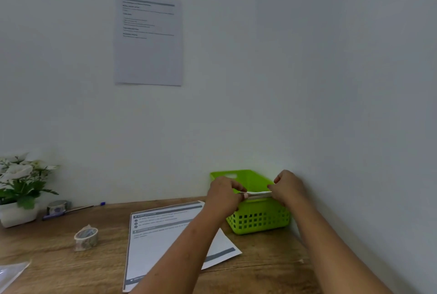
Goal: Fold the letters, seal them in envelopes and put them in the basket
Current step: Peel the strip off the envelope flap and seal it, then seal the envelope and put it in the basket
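Pinching a thin, light, easily creased envelope [259, 194] by its short ends, left grip [224, 195] and right grip [287, 187] both closed on it, above the green basket [257, 220] at 3 o'clock of the counter [260, 267].

— What can't you make out?
— The wall sheet [148, 39] has print too blurred to read. The left hand [223, 195] hides part of the basket [257, 219].
— Anything cropped?
— The clear sleeve [10, 274], bottom left.

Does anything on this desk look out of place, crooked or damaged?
Nothing looks damaged or spilled. The printed letters lie slightly askew on the desk. Both hands, left hand and right hand, hold an envelope over the green basket.
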A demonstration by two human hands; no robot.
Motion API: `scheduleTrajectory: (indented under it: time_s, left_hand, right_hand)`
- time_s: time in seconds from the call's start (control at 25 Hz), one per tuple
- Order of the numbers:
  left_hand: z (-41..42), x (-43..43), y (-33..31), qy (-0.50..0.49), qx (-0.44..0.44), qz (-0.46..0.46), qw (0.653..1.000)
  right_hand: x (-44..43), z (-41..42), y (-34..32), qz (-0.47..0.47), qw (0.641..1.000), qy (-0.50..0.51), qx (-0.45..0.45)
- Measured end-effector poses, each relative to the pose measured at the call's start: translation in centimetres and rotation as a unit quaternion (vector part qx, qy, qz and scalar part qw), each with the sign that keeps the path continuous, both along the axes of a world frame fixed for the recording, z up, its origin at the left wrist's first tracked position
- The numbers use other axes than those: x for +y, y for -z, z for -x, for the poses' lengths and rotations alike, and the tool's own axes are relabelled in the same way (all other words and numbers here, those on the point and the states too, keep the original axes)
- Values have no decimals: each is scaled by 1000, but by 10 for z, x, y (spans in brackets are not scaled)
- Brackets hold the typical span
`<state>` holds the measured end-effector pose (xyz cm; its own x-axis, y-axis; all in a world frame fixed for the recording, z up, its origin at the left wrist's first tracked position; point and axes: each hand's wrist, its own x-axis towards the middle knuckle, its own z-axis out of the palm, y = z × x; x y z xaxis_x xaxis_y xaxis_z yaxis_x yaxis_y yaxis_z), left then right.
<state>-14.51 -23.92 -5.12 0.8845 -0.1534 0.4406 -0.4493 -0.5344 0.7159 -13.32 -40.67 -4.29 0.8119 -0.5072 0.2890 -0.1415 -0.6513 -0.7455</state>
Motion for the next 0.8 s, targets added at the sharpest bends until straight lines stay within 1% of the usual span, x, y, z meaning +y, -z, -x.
scheduleTrajectory:
  time_s: [0.04, 0.12, 0.2, 0.28, 0.36, 0.44, 0.48, 0.56, 0.64, 0.68, 0.72, 0.76, 0.8]
  left_hand:
    - [-4, 0, 0, -12, -38, -42, 998]
    - [-9, -2, 1, -37, -95, -118, 988]
    - [-15, -3, 3, -48, -107, -167, 979]
    - [-19, -5, 5, -44, -102, -196, 974]
    - [-20, -3, 4, -14, -80, -185, 979]
    - [-20, 7, 1, 10, -44, -127, 991]
    - [-21, 16, 0, -3, -41, -101, 994]
    - [-26, 43, 2, -65, -41, -83, 994]
    - [-32, 80, 11, -124, 3, -98, 987]
    - [-35, 100, 17, -147, 35, -109, 982]
    - [-37, 122, 23, -168, 67, -120, 976]
    - [-37, 143, 29, -185, 95, -135, 969]
    - [-38, 162, 35, -193, 122, -160, 960]
  right_hand:
    - [3, -1, 0, 49, 999, 21, 8]
    - [7, -2, 1, 104, 994, 44, 10]
    - [11, 0, 4, 156, 986, 60, 13]
    - [14, 3, 7, 200, 977, 70, 9]
    - [21, 9, 4, 230, 970, 72, -18]
    - [37, 14, -1, 249, 964, 52, -74]
    - [50, 15, -3, 254, 960, 32, -109]
    - [82, 17, -3, 249, 953, -30, -172]
    - [116, 15, 3, 210, 951, -128, -187]
    - [131, 12, 8, 188, 949, -195, -163]
    - [144, 9, 17, 187, 939, -266, -112]
    - [157, 6, 28, 211, 921, -326, -37]
    - [165, 3, 39, 253, 897, -358, 51]
